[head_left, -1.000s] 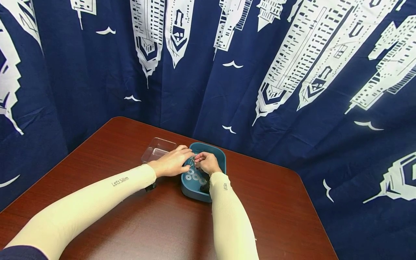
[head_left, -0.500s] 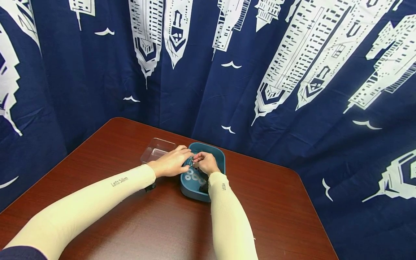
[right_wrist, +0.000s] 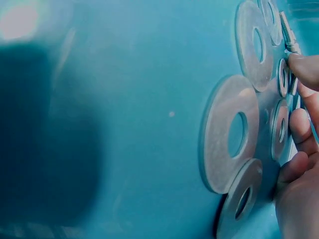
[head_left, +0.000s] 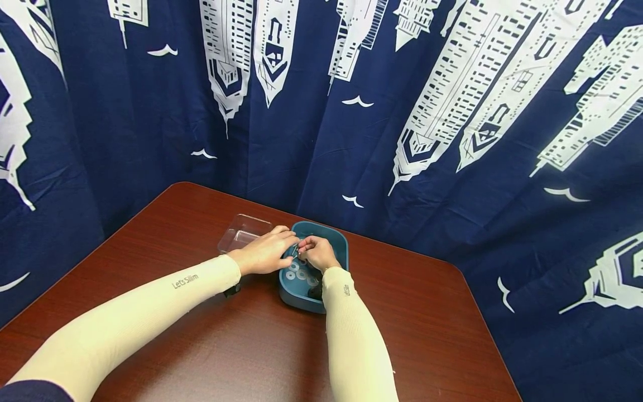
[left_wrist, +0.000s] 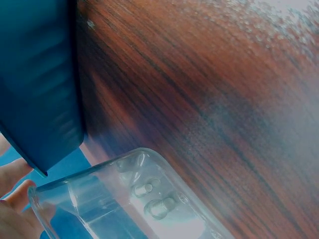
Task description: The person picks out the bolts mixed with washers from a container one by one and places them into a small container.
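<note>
A blue bin (head_left: 301, 301) holds several flat washers (head_left: 291, 275) and some threaded bolts (right_wrist: 289, 34). From the left, my left hand (head_left: 266, 250) reaches over the bin's near-side wall, fingers and thumb spread and loosely bent. My right hand (head_left: 321, 254) is inside the bin with its fingers curled together at a bolt, next to the left fingertips. In the right wrist view a fingertip lies across the bolt, which shows above and below it. Large washers lie flat and partly overlap there. What lies under the right palm is hidden.
A clear plastic tray (head_left: 236, 237) stands left of the bin, behind the left hand; two small round shapes (left_wrist: 160, 207) show at it. A dark object (head_left: 315, 291) sits in the bin's front part. The brown table (head_left: 427, 312) meets a navy curtain (head_left: 321, 139).
Both hands stay almost in place at the bin. The right fingers shift slightly over the bolts, while the view itself moves a little.
</note>
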Available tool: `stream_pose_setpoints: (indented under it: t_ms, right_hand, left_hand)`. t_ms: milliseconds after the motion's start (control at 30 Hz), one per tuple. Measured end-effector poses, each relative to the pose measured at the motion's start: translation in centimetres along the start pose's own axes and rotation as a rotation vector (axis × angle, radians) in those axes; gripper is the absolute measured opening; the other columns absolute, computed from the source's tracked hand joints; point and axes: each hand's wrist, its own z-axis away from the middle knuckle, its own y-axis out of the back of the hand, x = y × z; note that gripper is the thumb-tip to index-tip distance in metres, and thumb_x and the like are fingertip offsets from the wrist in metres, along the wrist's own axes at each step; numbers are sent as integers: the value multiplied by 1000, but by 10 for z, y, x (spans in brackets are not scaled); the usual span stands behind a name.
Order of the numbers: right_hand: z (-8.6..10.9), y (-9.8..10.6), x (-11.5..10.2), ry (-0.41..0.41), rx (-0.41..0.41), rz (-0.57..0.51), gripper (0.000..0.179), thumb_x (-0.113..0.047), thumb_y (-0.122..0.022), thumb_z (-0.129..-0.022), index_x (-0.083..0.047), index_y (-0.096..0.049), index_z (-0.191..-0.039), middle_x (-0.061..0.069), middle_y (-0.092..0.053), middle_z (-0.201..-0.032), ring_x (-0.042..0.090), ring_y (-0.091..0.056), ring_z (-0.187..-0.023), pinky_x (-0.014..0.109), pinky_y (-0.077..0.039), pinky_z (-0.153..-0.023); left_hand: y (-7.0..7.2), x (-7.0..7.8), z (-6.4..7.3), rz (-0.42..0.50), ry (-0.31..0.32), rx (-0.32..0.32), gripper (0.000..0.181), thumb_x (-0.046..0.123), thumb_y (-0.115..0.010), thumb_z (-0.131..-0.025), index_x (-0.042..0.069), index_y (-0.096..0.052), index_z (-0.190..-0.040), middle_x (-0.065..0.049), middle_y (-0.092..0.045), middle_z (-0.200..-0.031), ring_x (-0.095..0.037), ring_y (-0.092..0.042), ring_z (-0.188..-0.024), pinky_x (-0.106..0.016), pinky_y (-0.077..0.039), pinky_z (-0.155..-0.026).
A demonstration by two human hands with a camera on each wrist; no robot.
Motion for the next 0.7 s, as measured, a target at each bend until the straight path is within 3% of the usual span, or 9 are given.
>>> stream_pose_setpoints:
  t_ms: [700]
  right_hand:
    - [0,2,-3,-42,8,-31,17,1,-72,-85,-6,-72,-100,-1,-69,-77,12,-59,-69,24,-46,-58]
  left_hand:
    - [1,2,2,-5,5,-13,50,25,-66,-93,2,-58,-138,-20,-54,-145,-35,-41,-139,-46,-38,-115]
